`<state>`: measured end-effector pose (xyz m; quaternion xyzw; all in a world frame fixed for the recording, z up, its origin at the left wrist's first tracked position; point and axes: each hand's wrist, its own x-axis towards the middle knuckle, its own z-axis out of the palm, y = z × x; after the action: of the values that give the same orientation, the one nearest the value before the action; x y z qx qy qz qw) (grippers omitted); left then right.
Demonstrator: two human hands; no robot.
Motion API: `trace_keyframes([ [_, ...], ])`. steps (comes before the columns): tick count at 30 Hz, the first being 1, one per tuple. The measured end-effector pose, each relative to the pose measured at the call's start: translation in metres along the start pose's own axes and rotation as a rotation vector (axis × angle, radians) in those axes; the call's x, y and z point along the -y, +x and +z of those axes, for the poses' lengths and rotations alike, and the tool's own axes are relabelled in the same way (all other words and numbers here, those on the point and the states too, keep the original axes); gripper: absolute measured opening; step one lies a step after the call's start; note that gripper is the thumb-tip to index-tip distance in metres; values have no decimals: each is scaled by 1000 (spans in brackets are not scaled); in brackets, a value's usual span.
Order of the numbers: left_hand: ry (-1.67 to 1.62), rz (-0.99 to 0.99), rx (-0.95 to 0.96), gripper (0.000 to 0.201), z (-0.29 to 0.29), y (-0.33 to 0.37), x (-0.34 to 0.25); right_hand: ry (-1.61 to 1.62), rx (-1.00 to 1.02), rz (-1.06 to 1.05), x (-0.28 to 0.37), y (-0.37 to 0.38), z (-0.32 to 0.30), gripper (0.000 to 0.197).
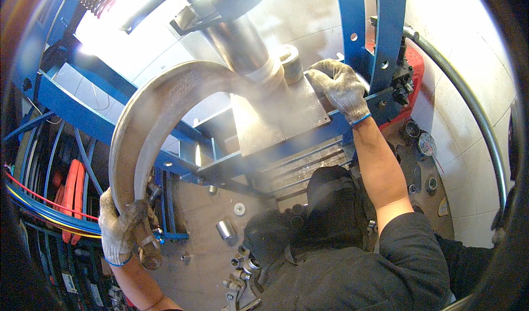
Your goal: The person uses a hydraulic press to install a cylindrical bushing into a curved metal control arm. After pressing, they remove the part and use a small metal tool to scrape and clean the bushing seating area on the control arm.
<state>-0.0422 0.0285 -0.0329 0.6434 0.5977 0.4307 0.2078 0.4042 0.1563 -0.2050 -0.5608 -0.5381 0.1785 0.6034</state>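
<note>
A large curved metal arm [129,126] bends from the lower left up to the press. Its far end sits at the foot of the shiny cylindrical ram [237,41], above a steel plate [259,126]. My left hand [122,225], in a soiled work glove, is wrapped round the lower end of the curved arm. By the right edge of the plate is my gloved right hand [340,87], its fingers curled. What those fingers hold, if anything, is hidden. A short metal sleeve [291,63] stands on the plate between the ram and my right hand.
Blue press frame beams [82,104] surround the work, with blue uprights [388,30] at the right. A thick dark hose [468,85] curves down the right side. On the floor lie a metal cylinder [225,230], a washer [239,209] and several loose parts. Orange-red pieces [74,200] hang at left.
</note>
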Motion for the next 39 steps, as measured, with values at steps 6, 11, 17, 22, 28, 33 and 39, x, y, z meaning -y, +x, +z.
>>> trace_keyframes([
  [6,-31,-69,20,65,0,-2,-3,-38,-12,-9,-4,1,1,30],
  [11,-1,-55,9,64,0,0,-2,-51,-20,-3,-5,1,1,31],
  [17,-43,-24,17,60,0,-1,2,-84,-31,-32,-5,2,1,32],
  [22,-40,-73,25,61,-1,-1,0,-55,-11,-20,-6,2,2,31],
  [28,-4,-41,-4,60,-4,-1,6,27,-3,6,-5,2,2,29],
  [33,40,39,-12,57,-5,4,11,69,-39,-6,-6,2,3,27],
  [39,-5,-71,44,55,-4,-3,-3,301,-65,-50,-1,4,5,37],
])
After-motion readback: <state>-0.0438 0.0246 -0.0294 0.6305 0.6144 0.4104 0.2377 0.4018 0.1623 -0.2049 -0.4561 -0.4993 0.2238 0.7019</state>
